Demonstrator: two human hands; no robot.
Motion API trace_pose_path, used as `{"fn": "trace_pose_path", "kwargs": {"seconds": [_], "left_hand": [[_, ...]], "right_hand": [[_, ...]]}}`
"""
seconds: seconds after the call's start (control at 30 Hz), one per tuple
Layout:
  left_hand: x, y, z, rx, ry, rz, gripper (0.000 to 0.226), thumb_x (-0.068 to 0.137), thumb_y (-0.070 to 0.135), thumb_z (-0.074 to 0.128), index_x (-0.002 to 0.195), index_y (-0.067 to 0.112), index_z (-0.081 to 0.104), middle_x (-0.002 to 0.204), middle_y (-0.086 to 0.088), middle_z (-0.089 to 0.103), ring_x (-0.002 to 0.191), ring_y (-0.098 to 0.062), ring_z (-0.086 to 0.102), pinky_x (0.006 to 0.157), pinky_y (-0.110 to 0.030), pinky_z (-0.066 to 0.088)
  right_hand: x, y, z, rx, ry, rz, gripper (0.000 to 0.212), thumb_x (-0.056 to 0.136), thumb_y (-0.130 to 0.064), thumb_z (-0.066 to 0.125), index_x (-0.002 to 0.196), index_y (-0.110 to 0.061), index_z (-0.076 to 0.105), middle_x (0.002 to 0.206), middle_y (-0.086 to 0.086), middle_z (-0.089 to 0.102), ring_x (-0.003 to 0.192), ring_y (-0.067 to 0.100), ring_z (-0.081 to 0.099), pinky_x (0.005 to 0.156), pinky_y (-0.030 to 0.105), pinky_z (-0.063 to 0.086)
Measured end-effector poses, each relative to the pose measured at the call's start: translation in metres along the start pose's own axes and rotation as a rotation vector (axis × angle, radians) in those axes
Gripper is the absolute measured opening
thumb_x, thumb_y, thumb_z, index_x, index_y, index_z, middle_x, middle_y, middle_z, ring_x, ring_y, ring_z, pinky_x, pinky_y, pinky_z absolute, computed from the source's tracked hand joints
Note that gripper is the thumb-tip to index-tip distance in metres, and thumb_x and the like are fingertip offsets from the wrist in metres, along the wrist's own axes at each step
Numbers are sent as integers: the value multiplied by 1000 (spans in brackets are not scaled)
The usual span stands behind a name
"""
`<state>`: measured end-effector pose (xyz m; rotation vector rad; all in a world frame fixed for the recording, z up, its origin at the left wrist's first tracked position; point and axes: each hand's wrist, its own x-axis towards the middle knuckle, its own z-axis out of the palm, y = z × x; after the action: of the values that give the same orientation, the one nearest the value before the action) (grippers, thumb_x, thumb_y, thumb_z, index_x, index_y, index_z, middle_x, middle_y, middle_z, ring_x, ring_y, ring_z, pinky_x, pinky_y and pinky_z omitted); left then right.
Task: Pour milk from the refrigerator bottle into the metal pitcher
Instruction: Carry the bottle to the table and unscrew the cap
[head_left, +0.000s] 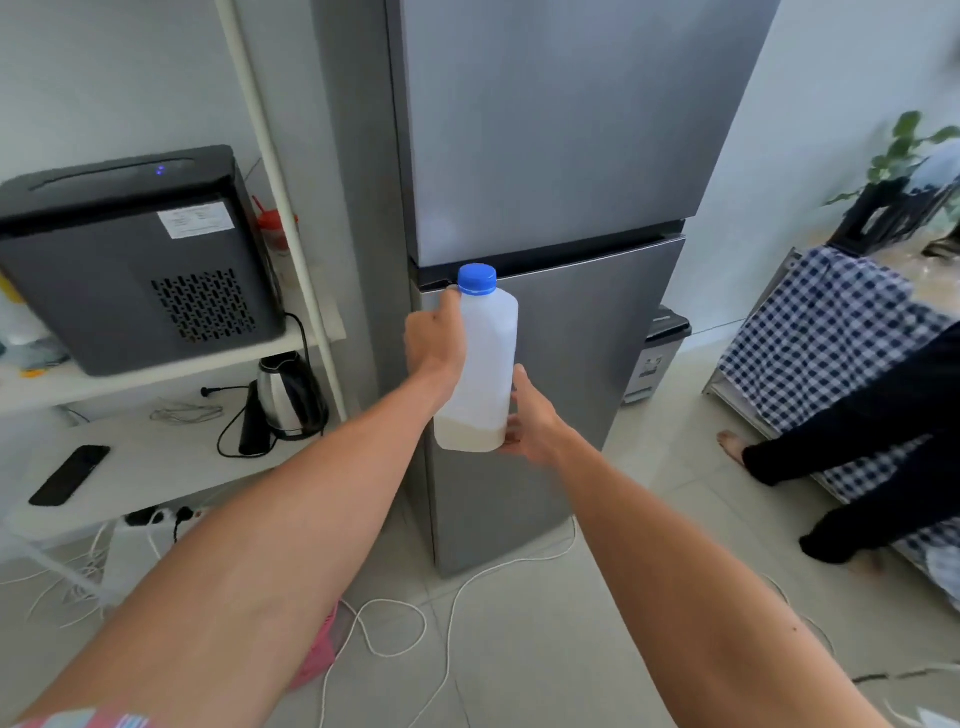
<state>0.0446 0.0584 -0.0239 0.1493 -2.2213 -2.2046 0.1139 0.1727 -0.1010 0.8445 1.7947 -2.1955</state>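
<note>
**Operator:** Report the nearest items first.

**Inspector:** Two bare forearms extend forward. The left hand (434, 338) is wrapped around the upper body of the bottle (480, 364), just below the blue cap (477, 279). The right hand (530, 421) is closed against the lower side and base. The bottle is upright and the cap is on.

**Operator:** Reason for the two-hand hold?

**Inspector:** Probably support: one hand steadies the top, the other bears the base. A shallow layer of milk (470, 435) sits at the bottom. The metal pitcher is not visible.

**Operator:** Surroundings?

**Inspector:** White cables (447, 613) trail over a pale tiled floor (545, 654). Left, a kettle (288, 395) and a phone (70, 474) lie on a white shelf (156, 457); a black appliance (130, 260) sits on the shelf above. Directly behind the bottle stands the refrigerator (550, 156), both doors shut. At right is a checked cloth (826, 332).
</note>
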Motion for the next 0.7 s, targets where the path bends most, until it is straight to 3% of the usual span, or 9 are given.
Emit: {"fn": "trace_pose_path", "kwargs": {"seconds": [0.13,0.23,0.37,0.53,0.6,0.7], "left_hand": [[-17,-7,31,-30,-168,16,42,82,48,54,58,19,34,59,-2,38,59,-20,33,58,-33,29],[-38,-16,59,-43,-303,9,53,90,42,58,50,23,29,49,5,34,49,-15,31,54,-31,27],[-82,-29,99,-26,-460,-13,61,89,44,59,40,22,32,43,7,35,45,-16,32,56,-33,30],[-159,-37,140,-5,-683,-50,65,89,45,59,32,21,39,41,6,37,43,-16,34,56,-35,31],[-199,-37,152,7,-775,-55,66,90,43,59,30,20,43,39,7,39,41,-15,36,56,-33,33],[-262,-36,163,15,-893,-61,59,87,45,59,35,21,43,41,6,44,44,-17,40,60,-36,36]], "right_hand": [[-12,15,-28,76,123,-19,55,105,-64,31,110,-22,66,116,13,73,103,32,72,71,41,60],[-29,31,-57,147,243,-34,60,104,-66,32,118,-19,66,116,12,73,98,31,72,69,39,60],[-65,62,-102,192,417,-50,67,99,-74,34,111,-17,66,91,6,69,73,22,67,63,34,56],[-130,105,-156,241,608,-52,80,95,-81,32,131,-17,65,122,16,71,98,31,70,75,39,59],[-164,123,-174,305,684,-58,84,89,-84,35,131,-18,65,125,17,71,98,32,72,74,39,60],[-222,151,-193,390,780,-89,73,97,-78,32,123,-19,67,120,13,72,100,30,71,74,38,58]]}}
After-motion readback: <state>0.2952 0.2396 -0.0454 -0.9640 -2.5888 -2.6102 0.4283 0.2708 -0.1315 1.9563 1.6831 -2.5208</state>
